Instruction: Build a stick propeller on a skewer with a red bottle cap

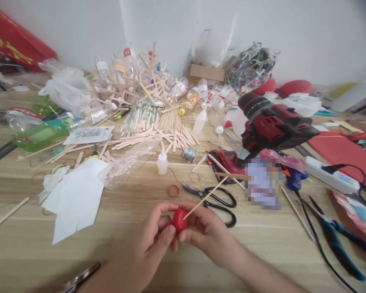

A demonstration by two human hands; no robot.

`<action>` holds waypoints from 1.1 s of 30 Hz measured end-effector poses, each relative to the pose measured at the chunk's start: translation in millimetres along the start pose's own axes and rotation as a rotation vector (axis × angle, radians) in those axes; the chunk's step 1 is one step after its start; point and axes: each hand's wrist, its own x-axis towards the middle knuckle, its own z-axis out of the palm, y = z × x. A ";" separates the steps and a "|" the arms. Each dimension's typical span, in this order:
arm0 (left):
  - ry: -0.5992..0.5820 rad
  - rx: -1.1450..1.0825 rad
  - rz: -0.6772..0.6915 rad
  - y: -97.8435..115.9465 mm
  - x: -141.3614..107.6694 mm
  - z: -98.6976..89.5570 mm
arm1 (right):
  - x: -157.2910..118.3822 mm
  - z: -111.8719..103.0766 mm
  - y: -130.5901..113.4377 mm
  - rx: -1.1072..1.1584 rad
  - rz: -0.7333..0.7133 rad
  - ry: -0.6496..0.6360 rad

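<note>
Just above the front of the table, my left hand (154, 234) pinches a red bottle cap (179, 220) between thumb and fingers. My right hand (207, 232) closes on the cap's other side, its thumb below. From the cap's face a thin wooden skewer (205, 198) slants up and to the right, passing over my right fingers. How the skewer sits in the cap is too small to tell. Behind my hands lie black-handled scissors (222, 199) and a small red ring (173, 190). A white squeeze bottle (162, 162) stands farther back.
A red cordless drill (271, 126) stands at right, near pliers (335, 236) and a power strip (331, 175). Wooden craft sticks (179, 138) and plastic bottles (129, 61) crowd the back. White paper (79, 199) and a cut clear bottle (129, 162) lie left.
</note>
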 end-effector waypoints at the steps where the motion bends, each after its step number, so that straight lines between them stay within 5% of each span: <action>1: 0.002 0.008 -0.013 -1.3 0.1 -0.7 | 0.5 0.1 -1.3 -0.008 -0.013 0.009; 9: -0.019 0.054 -0.096 -1.1 1.8 -5.7 | 2.1 -10.9 -14.4 0.001 -0.103 0.234; 15: -0.083 -0.072 -0.260 -1.9 4.2 -8.7 | 10.9 -19.5 -12.9 0.417 -0.143 0.476; 22: -0.080 -0.320 -0.317 -7.1 12.1 -7.4 | 11.2 -14.8 -9.8 0.496 -0.070 0.331; 33: -0.057 -0.351 -0.426 7.7 11.3 -8.6 | 12.5 -17.9 -12.7 0.508 -0.025 0.372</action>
